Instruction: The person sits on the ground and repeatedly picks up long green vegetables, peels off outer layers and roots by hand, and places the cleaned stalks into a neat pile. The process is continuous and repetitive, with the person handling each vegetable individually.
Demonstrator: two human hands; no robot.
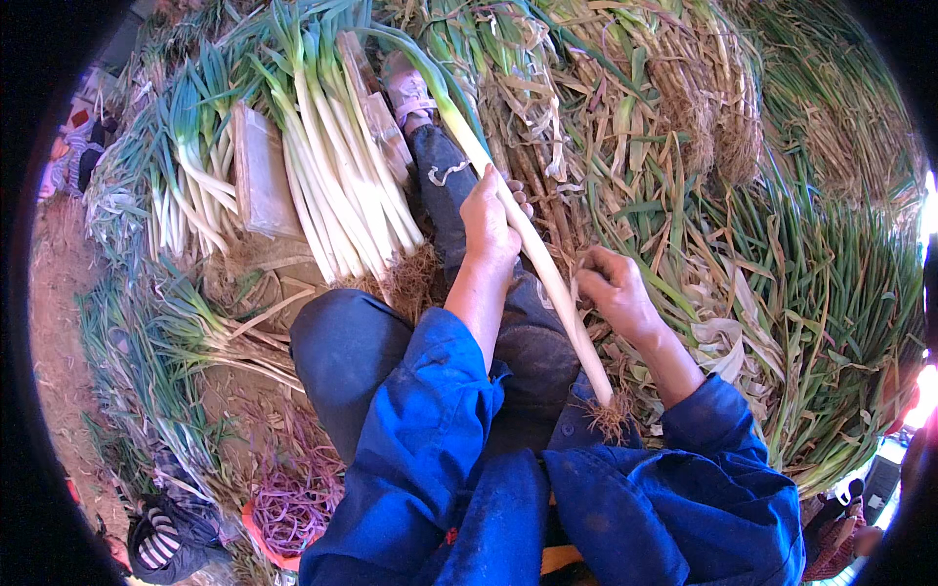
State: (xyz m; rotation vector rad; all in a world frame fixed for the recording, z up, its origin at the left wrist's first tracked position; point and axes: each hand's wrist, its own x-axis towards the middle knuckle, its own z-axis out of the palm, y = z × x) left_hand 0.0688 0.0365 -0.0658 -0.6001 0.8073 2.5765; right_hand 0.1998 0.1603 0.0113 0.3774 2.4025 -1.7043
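My left hand [492, 220] is closed around the white stalk of a long leek-like green onion [538, 256]. Its green top reaches up past my shoe, and its rooty end lies over my lap. Just right of the stalk is my right hand [612, 287], fingers curled, with a thin pale strip near the fingertips; whether it grips the strip is unclear. Left of my leg lies a bundle of clean white-stalked onions [344, 176], roots towards me, between a tape-wrapped block [265, 172] and another wrapped piece [385, 132].
Unpeeled onions with dry leaves [659, 176] cover the ground ahead and to the right. Peeled stalks [187, 205] lie at the far left. Loose small onions [249, 340] are beside my knee. An orange container of purple ties [293, 505] stands at the lower left.
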